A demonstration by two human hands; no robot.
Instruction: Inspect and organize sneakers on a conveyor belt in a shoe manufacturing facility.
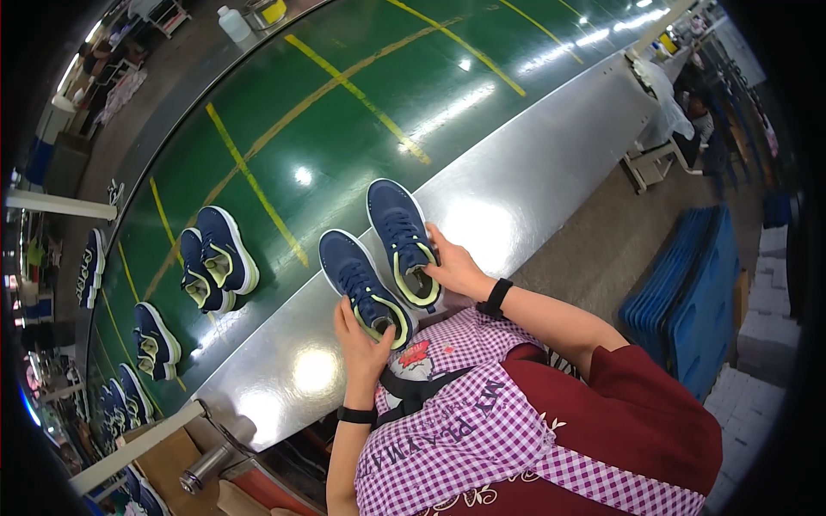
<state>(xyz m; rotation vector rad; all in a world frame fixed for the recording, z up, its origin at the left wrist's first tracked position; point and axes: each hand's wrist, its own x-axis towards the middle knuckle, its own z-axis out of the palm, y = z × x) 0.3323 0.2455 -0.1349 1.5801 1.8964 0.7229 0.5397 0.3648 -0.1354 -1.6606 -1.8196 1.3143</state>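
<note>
Two navy blue sneakers with white soles and lime-green linings are side by side in front of me, toes pointing away, over the metal ledge and the belt's near edge. My left hand (363, 337) grips the left sneaker (351, 273) at its heel, the thumb at the shoe's opening. Around the heel of the right sneaker (396, 218) my right hand (456, 265) is closed, its thumb by the opening and fingers along the outer side. Parts of both heels are hidden by my hands.
The green conveyor belt (361, 129) has yellow stripes. On its left stand another pair of navy sneakers (225, 249), a single sneaker (155, 340) and several more. A bare metal ledge (533, 172) runs along the near side. Blue plastic panels (688, 301) stand at right; a white bottle (233, 24) is beyond the belt.
</note>
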